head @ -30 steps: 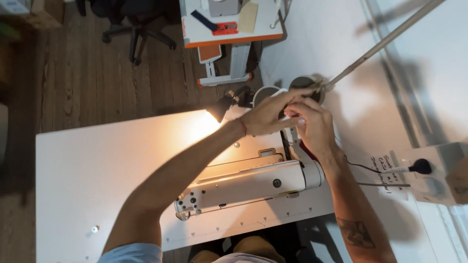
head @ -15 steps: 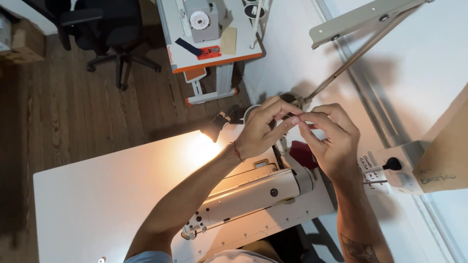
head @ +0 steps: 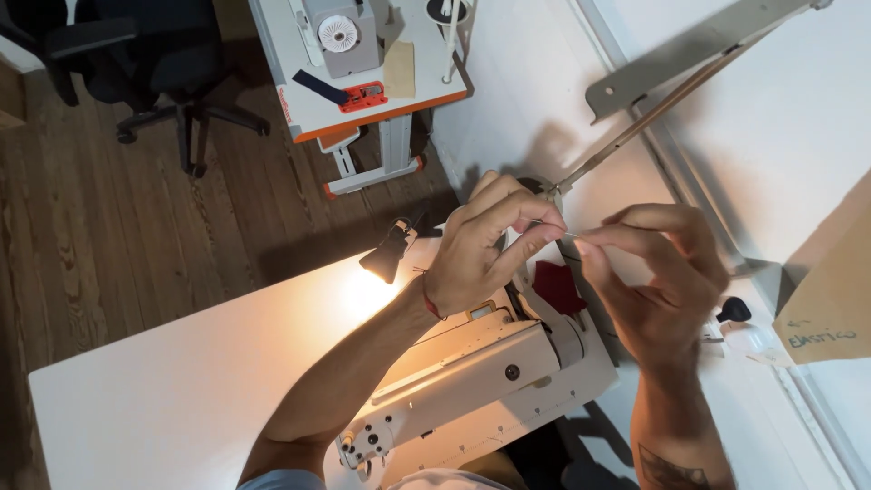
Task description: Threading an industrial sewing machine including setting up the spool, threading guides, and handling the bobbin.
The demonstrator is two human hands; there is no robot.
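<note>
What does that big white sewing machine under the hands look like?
The sewing machine is cream-white, metal-looking, with a long arm lying diagonally on the white table. Its far end has a wheel; its near end shows knobs. A small black lamp shines beside it. The left hand and right hand hover above, not touching it.

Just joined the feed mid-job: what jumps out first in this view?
Two raised hands at centre: the left hand and right hand pinch a fine thread between fingertips, above a white sewing machine. A lit lamp throws a warm glow on the white table at its left. Further back stands a second machine table with an orange edge, near a black office chair on the wood floor.
</note>
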